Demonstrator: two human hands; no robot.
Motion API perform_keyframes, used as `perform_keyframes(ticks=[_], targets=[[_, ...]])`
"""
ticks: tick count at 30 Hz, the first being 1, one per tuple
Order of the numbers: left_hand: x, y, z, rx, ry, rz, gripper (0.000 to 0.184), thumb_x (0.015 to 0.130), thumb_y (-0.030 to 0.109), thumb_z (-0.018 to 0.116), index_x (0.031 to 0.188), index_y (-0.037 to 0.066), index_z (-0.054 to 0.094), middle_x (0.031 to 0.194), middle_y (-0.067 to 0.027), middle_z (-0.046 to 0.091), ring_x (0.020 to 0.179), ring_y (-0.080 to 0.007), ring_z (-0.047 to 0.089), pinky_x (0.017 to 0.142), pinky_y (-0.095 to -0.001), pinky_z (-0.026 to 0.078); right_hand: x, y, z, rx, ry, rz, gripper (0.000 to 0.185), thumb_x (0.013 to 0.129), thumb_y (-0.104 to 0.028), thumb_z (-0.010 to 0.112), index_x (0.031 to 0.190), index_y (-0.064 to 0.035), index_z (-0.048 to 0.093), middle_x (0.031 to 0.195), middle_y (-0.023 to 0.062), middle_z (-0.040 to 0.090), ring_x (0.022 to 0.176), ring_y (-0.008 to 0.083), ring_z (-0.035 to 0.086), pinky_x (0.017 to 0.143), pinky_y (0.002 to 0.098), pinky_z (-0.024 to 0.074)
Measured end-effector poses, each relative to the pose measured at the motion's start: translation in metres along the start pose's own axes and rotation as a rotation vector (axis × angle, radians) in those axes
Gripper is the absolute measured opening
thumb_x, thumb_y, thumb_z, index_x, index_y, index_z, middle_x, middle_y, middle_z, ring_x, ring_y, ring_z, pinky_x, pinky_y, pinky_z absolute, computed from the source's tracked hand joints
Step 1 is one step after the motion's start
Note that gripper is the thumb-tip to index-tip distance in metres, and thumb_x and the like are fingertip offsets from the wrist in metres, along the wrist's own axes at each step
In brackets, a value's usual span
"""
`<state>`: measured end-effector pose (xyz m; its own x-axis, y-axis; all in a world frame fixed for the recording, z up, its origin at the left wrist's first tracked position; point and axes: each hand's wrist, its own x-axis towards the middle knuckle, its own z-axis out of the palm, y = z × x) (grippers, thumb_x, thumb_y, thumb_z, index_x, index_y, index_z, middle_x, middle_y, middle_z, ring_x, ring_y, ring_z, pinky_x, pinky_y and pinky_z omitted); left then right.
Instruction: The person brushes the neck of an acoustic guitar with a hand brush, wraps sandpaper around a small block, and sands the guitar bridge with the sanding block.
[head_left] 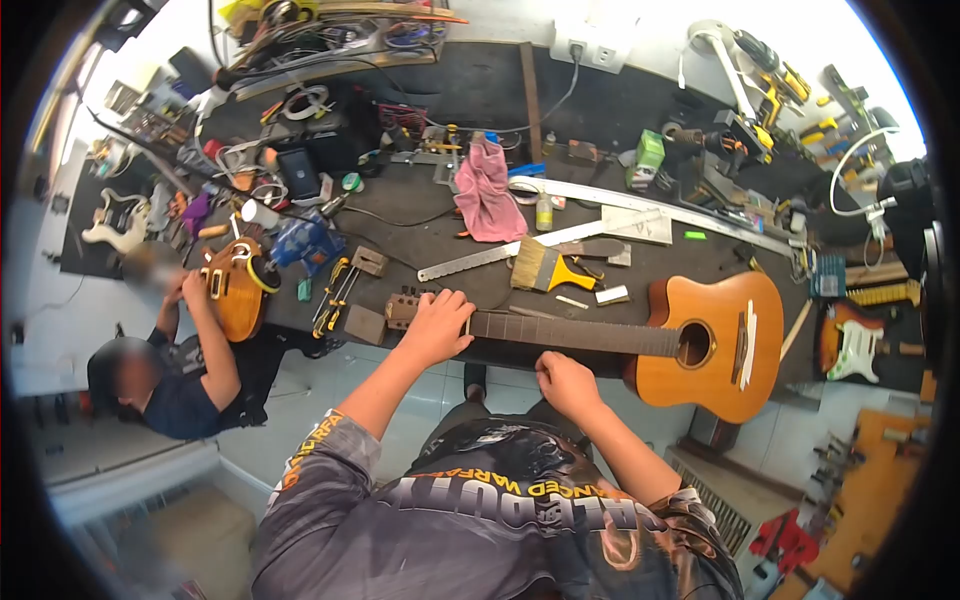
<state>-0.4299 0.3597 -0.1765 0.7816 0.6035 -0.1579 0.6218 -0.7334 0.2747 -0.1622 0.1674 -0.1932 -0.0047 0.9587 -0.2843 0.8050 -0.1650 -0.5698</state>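
- Step in hand (judged): steadying the guitar (584, 334) at its headstock (400, 311) end.
- Location: the guitar lies face up along the near edge of the table (660, 265), its body to the right, before the person.
- Long axis: runs left to right across the scene, the body end slightly nearer. The headstock points left; the soundhole (695, 344) faces up. A white strip (748, 345) lies on the body beside the bridge.
- Left hand (438, 325): grip partly closed over the neck, next to the headstock, palm down.
- Right hand (567, 385): grip curled into a loose fist, apart from the guitar, on the near side of the neck. No object shows in it; whether it encloses something small cannot be told.
- Next move (judged): calls for the neck kept steady and the right hand's path kept free of the body edge.
- Adjacent items: a brush (550, 268) and a notched ruler (470, 264) lie on the far side of the neck; a block (366, 325) sits just left of the headstock.
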Motion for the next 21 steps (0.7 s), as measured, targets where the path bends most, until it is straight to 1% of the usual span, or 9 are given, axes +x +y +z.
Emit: perform_keyframes(ticks=[1,4,7,11,14,17,18,21], targets=[[0.001,-0.006,-0.002,-0.006,0.001,0.033,0.058,0.085,0.033,0.095,0.133,0.012,0.071,0.125,-0.0066,0.062,0.126,-0.0280,0.060,0.109,-0.0491,0.044,0.003,-0.017,-0.007,0.048,0.103,-0.035,0.020,0.097,-0.012,0.076,0.115,-0.0058,0.071,0.109,0.0154,0.075,0.105,0.0397,0.075,0.089,0.0525,0.0602],[0.004,-0.018,0.001,-0.021,0.014,0.120,0.057,0.085,0.035,0.095,0.131,0.012,0.070,0.123,-0.0062,0.063,0.124,-0.0274,0.060,0.109,-0.0488,0.044,0.015,-0.046,-0.015,-0.001,0.377,-0.005,0.023,0.095,-0.006,0.076,0.117,-0.0068,0.069,0.108,0.0148,0.070,0.104,0.0390,0.072,0.088,0.0519,0.0578],[0.008,-0.027,0.002,-0.023,0.030,0.188,0.057,0.085,0.035,0.095,0.130,0.011,0.070,0.122,-0.0067,0.063,0.123,-0.0275,0.061,0.109,-0.0493,0.044,0.021,-0.048,-0.005,0.008,0.445,0.065,0.027,0.093,-0.005,0.078,0.118,-0.0074,0.068,0.111,0.0145,0.068,0.106,0.0382,0.072,0.089,0.0509,0.0576],[0.009,-0.033,0.005,-0.021,0.046,0.233,0.059,0.083,0.036,0.095,0.129,0.010,0.070,0.122,-0.0075,0.064,0.123,-0.0277,0.062,0.109,-0.0512,0.044,0.012,-0.050,0.008,0.016,0.425,0.150,0.023,0.096,-0.007,0.077,0.117,-0.0074,0.070,0.110,0.0130,0.071,0.105,0.0378,0.073,0.090,0.0518,0.0577],[0.009,-0.032,0.006,-0.004,0.047,0.222,0.059,0.081,0.037,0.095,0.128,0.010,0.069,0.122,-0.0085,0.064,0.123,-0.0288,0.062,0.110,-0.0527,0.043,-0.005,-0.053,0.025,0.089,0.404,0.248,0.021,0.097,-0.009,0.077,0.117,-0.0075,0.070,0.110,0.0125,0.072,0.107,0.0372,0.074,0.092,0.0522,0.0584],[0.011,-0.028,0.008,0.059,0.043,0.227,0.059,0.080,0.037,0.095,0.126,0.010,0.069,0.121,-0.0091,0.064,0.123,-0.0301,0.062,0.108,-0.0531,0.043,-0.025,-0.062,0.041,0.235,0.349,0.394,0.021,0.098,-0.010,0.076,0.118,-0.0071,0.070,0.112,0.0125,0.073,0.110,0.0368,0.074,0.095,0.0519,0.0593],[0.011,-0.027,0.007,0.068,0.058,0.240,0.059,0.080,0.037,0.095,0.125,0.009,0.068,0.120,-0.0095,0.064,0.123,-0.0309,0.062,0.106,-0.0525,0.043,-0.032,-0.065,0.045,0.270,0.371,0.412,0.021,0.098,-0.011,0.076,0.118,-0.0061,0.070,0.114,0.0137,0.074,0.113,0.0372,0.074,0.097,0.0514,0.0597],[0.013,-0.022,0.003,0.082,-0.004,0.221,0.060,0.080,0.037,0.095,0.125,0.008,0.067,0.121,-0.0093,0.064,0.124,-0.0310,0.062,0.106,-0.0524,0.043,-0.051,-0.068,0.051,0.294,0.445,0.432,0.022,0.098,-0.010,0.076,0.119,-0.0053,0.070,0.114,0.0151,0.073,0.113,0.0377,0.074,0.098,0.0505,0.0598]])
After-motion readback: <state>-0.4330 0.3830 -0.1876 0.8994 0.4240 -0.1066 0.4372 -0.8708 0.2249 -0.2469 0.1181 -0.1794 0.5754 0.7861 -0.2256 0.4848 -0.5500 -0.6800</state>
